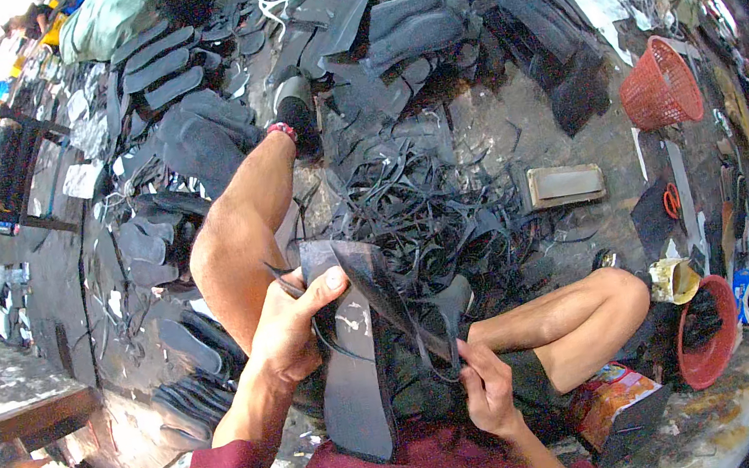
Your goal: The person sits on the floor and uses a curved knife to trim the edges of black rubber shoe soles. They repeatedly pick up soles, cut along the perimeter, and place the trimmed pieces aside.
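My left hand (297, 328) is closed around the upper part of a long, dark, sole-shaped piece (357, 401), its thumb pressed flat on top. The piece lies over my lap, its lower end against my maroon shirt. From its top right edge a narrow dark strip (395, 306) slants down to my right hand (488, 385). That hand is closed, its fingertips pinching the strip's lower end. Whether a blade is also in those fingers cannot be made out. A heap of thin dark offcuts (412, 194) lies on the floor just beyond my hands.
Stacked dark soles (160, 61) and sheets (411, 27) lie at the far side. To the right are a whetstone-like block (566, 185), a red mesh basket (660, 85), orange-handled scissors (672, 201) and a red basin (733, 326). A low wooden table (24, 417) stands left.
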A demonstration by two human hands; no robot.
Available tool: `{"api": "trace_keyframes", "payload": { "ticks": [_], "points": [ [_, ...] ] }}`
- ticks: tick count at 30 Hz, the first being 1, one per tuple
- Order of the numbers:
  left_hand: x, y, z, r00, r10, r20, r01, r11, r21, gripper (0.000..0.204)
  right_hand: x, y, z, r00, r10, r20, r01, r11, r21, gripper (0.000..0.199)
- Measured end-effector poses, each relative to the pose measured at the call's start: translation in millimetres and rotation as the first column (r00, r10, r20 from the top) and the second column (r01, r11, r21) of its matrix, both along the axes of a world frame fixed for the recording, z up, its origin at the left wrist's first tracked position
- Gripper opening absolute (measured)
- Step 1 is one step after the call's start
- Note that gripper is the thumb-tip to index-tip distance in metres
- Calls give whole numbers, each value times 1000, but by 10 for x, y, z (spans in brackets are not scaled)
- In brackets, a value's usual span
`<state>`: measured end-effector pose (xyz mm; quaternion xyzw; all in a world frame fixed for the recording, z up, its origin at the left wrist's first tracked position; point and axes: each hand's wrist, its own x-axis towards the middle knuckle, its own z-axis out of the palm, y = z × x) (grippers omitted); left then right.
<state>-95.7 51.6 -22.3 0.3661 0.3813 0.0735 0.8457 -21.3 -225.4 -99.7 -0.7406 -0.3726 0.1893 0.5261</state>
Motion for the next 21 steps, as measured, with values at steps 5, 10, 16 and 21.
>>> {"api": "trace_keyframes", "payload": {
  "ticks": [5, 10, 16, 21],
  "points": [
    [-124, -33, -43, 999, -11, -49, 13, 999, 32, 46, -144, -209, -156, 997, -17, 72, 20, 999, -49, 35],
    [-125, -122, 50, 990, -134, -39, 139, 974, 181, 44, 322, 11, 61, 983, 95, 159, -82, 993, -90, 39],
    [23, -335, 234, 955, -297, -14, 287, 907, 307, 32, 1053, 248, 791, 936, 309, 166, -258, 928, -270, 50],
    [221, -544, 343, 854, -462, -239, 515, 817, 261, 33, 1421, 564, 1322, 780, 598, 185, -479, 761, -437, 54]
  ]
}}
